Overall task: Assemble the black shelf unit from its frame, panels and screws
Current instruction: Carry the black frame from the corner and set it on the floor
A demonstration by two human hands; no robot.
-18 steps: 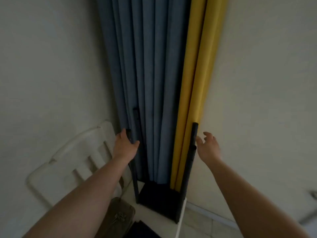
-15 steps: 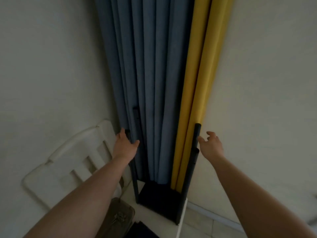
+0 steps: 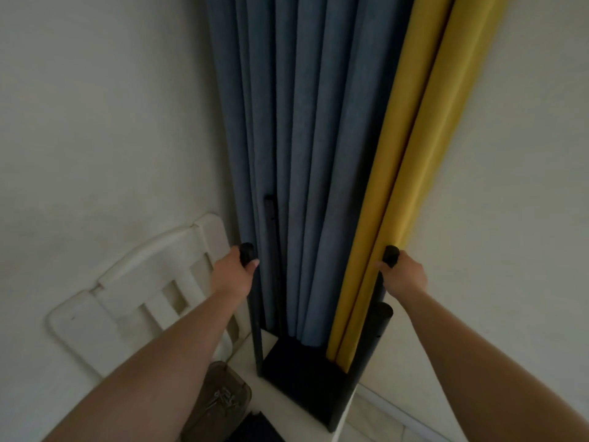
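Head view: our left hand [image 3: 234,273] grips top of left front post [image 3: 251,301] of black shelf frame, fingers curled round it; our right hand [image 3: 404,277] grips top of right post [image 3: 389,254] same way. Frame stands upright on white surface [image 3: 280,395] in wall corner, black bottom panel [image 3: 302,374] seated low between posts. We see blue curtain [image 3: 306,154] and yellow curtain [image 3: 414,170] hang into frame. White folded chair [image 3: 143,291] leans on left wall; container with screws [image 3: 220,403] sits below our left forearm

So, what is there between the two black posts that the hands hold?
In the head view, between the left post and the right post hang the blue curtain and the yellow curtain; another thin black post stands among the blue folds.
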